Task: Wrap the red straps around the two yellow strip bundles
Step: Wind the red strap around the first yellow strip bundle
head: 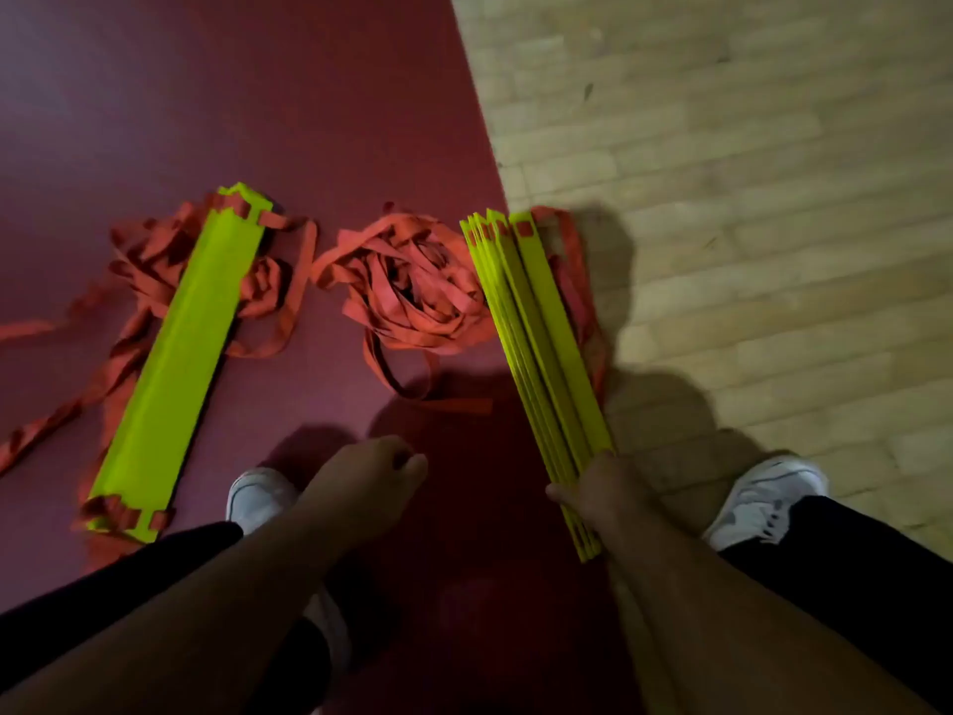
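One likely stiff yellow bundle, right hand gripping its near end; left hand curls, contents unclear; limp red straps lie ahead.

Left bundle: yellow, stacked flat on the floor.
Right bundle: yellow, fanned on edge, near end in the right hand.
Red straps: loose tangle between and around both.

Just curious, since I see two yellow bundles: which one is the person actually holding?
The bundle on the right: the right hand grips its near end, its strips on edge. The bundle on the left lies flat, untouched.
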